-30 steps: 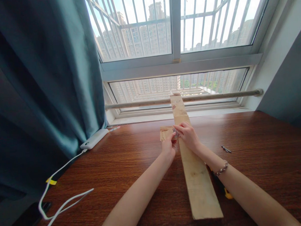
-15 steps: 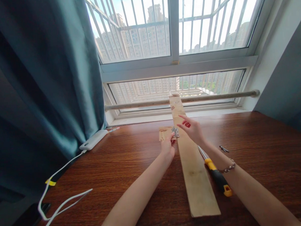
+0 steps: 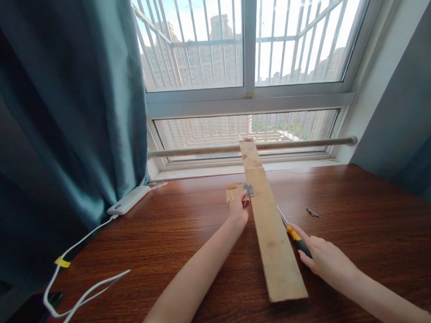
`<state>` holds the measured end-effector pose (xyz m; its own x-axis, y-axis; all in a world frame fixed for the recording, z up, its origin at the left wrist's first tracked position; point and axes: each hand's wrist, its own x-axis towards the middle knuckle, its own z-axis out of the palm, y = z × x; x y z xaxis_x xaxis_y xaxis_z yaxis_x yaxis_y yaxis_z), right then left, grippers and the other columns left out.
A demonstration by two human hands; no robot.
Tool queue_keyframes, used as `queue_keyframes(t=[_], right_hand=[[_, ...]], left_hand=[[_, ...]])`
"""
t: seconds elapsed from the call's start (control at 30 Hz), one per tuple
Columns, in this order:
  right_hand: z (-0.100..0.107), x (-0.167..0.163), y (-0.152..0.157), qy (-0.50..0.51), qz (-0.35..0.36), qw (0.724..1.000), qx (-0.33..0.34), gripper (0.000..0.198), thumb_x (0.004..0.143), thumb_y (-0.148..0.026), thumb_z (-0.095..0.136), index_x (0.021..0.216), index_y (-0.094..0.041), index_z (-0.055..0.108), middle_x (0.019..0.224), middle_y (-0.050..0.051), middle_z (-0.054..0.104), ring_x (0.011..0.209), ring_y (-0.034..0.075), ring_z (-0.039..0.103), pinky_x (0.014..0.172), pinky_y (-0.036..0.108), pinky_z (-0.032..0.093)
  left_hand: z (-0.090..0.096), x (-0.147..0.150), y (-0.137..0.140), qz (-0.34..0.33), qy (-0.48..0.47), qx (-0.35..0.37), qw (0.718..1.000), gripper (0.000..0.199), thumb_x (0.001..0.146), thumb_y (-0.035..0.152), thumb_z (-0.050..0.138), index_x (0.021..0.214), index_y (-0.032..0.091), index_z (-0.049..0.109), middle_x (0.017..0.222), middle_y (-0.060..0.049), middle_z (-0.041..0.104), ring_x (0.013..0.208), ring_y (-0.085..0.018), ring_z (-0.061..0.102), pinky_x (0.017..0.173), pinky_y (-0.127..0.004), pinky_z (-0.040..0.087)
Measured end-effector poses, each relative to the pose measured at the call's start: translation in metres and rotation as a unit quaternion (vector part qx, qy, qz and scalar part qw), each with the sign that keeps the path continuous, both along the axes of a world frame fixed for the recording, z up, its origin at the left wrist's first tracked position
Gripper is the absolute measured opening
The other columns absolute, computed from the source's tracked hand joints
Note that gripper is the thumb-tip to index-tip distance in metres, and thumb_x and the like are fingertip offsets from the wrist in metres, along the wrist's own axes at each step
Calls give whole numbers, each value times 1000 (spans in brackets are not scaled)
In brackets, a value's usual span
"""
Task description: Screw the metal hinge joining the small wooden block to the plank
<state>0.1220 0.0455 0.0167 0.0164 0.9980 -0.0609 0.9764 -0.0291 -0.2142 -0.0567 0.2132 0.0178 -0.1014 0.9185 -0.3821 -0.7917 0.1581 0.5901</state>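
A long wooden plank (image 3: 275,239) runs away from me across the table toward the window. At its left edge, a metal hinge (image 3: 249,190) lies between the plank and a small wooden board (image 3: 233,191). My left hand (image 3: 239,210) is closed on the small board, its thumb pressing by the hinge and its other fingers partly hidden beneath. Just right of the plank lies a screwdriver (image 3: 292,232) with a yellow and black handle, its shaft pointing to the plank. The fingers of my right hand (image 3: 319,257) are wrapped around that handle.
Several screws (image 3: 312,212) lie on the brown table (image 3: 374,250) at right. A white power bank (image 3: 129,201) with a white cable (image 3: 79,303) sits by the dark curtain (image 3: 93,114). A horizontal pipe (image 3: 307,143) crosses before the window, near the plank's far end.
My right hand has moved from above the hinge down and to the right, and has taken hold of the screwdriver handle. My left hand keeps its place at the small board. The view has shifted slightly.
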Motion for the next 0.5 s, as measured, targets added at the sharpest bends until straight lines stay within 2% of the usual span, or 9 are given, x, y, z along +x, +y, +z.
queue_keyframes(t=[0.07,0.1,0.13,0.2,0.27,0.3,0.37,0.43,0.5], right_hand=[[-4,7,6,153,-29,987,-51,50,78,-22,47,128,-25,52,82,8,64,66,24,65,57,34,51],[-4,10,10,246,-58,963,-89,48,77,-25,46,125,-24,54,81,7,63,60,21,63,52,33,51],[-1,14,14,345,-89,927,-121,46,76,-27,46,120,-22,56,79,6,62,55,19,61,48,32,50],[10,21,18,525,-127,828,-149,40,73,-32,47,109,-19,59,76,5,60,56,18,61,51,32,52],[30,28,18,647,-124,741,-130,36,70,-33,51,102,-19,59,76,5,61,65,19,63,64,34,54],[43,30,17,682,-113,713,-118,38,68,-32,53,104,-20,59,79,6,63,69,19,63,69,35,54],[71,32,15,720,-75,683,-94,50,59,-24,61,108,-21,59,89,8,63,79,20,63,77,35,52],[99,29,15,744,-21,666,-50,61,51,-16,68,111,-23,59,95,7,62,85,19,61,81,33,51],[121,21,20,761,4,649,12,61,54,-15,74,111,-27,58,82,2,58,76,14,58,75,28,52]], left_hand=[[0,0,0,2,-1,1,1000,16,65,0,66,68,14,60,67,-3,66,54,-10,58,53,-20,45],[0,0,1,2,-1,2,1000,17,65,0,67,68,14,60,67,-2,66,54,-9,58,52,-20,45],[1,-1,1,3,-3,3,1000,17,64,0,67,68,14,60,67,-2,66,53,-9,58,52,-20,45],[1,-1,1,-1,-6,5,1000,17,64,-1,67,68,14,59,67,-3,66,53,-9,58,51,-19,45],[1,-1,1,-9,-14,12,1000,17,65,-1,66,68,14,59,69,-4,67,56,-10,60,50,-18,44],[1,-1,2,-11,-18,17,1000,17,65,-2,66,68,14,59,70,-5,67,57,-11,61,50,-18,45],[0,0,3,-15,-26,27,999,17,65,-2,65,67,13,59,70,-5,67,58,-11,61,52,-19,46],[-2,0,4,-17,-29,30,999,16,65,-2,65,67,13,59,70,-5,67,58,-12,62,53,-20,47],[-3,0,5,-19,-28,28,999,16,64,-1,65,67,13,59,70,-5,67,57,-12,62,53,-21,47]])
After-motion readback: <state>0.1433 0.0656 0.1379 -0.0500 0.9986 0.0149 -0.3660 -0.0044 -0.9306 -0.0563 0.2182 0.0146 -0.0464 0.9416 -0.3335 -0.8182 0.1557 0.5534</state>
